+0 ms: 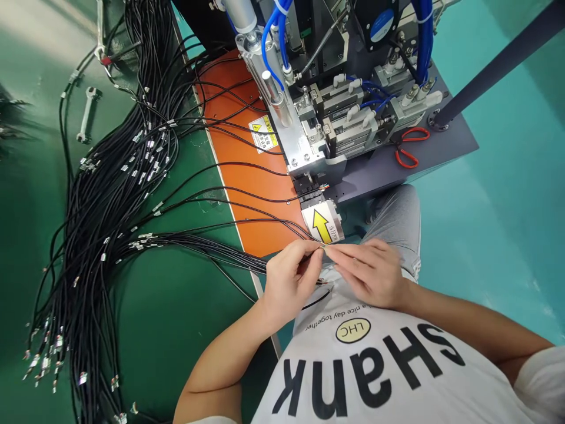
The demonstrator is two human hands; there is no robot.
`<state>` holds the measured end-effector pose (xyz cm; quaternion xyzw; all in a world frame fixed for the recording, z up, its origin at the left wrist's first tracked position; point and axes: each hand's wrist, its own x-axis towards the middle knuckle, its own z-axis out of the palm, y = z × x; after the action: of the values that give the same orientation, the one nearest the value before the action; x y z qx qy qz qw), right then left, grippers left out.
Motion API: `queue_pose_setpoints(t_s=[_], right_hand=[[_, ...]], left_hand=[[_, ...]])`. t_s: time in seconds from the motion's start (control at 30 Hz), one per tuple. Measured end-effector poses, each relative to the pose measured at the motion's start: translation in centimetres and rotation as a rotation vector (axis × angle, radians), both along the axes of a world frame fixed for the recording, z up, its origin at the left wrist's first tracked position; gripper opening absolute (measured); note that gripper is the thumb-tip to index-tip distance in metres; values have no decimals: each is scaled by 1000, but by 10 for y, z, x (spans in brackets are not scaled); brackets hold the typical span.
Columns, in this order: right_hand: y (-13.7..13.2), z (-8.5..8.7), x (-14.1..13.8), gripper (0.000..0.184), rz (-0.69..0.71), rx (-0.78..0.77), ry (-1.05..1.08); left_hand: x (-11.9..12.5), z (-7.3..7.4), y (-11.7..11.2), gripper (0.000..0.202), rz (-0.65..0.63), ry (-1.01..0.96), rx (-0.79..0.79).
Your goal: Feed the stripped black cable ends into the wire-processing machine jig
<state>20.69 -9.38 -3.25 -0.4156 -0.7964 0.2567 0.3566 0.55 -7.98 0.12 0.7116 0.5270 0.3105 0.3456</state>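
Note:
My left hand point(291, 280) is closed in a pinch on the end of a thin black cable point(293, 224), in front of the machine. Fingertips of my right hand point(375, 272) meet it there, pinched on the fine wires point(324, 246) at that cable's end. The wires are tiny, and the fingers partly cover them. A bundle of black cables point(220, 250) runs from the left to my left hand, and bare ends show below it. Just beyond my fingertips is the machine's white plate with a yellow arrow point(321, 222). One cable end with coloured wires point(324, 188) lies in the machine's feed track point(306, 187).
A large heap of black cables point(101, 235) with white tags covers much of the green table point(176, 353). Several cables cross the orange plate point(260, 227) into the machine point(309, 141). Red-handled scissors point(408, 147) lie on its grey base; a wrench point(87, 115) lies at left.

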Motion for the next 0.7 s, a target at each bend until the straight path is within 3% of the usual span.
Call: queue_pose_setpoints(t_s=[0.1, 0.2, 0.3, 0.53, 0.7], right_hand=[[1, -5, -3, 54, 1, -2, -8], [12, 1, -5, 30, -66, -242, 244], [26, 10, -7, 11, -48, -508, 435], [31, 9, -16, 9, 3, -637, 508], [24, 2, -27, 14, 0, -930, 697]], left_hand=[[0, -1, -1, 3, 49, -71, -44], [0, 0, -2, 2, 60, -84, -62], [1, 1, -4, 3, 56, -86, -60], [-5, -1, -4, 10, -19, -201, -150], [-6, -7, -3, 24, 25, -403, -358]])
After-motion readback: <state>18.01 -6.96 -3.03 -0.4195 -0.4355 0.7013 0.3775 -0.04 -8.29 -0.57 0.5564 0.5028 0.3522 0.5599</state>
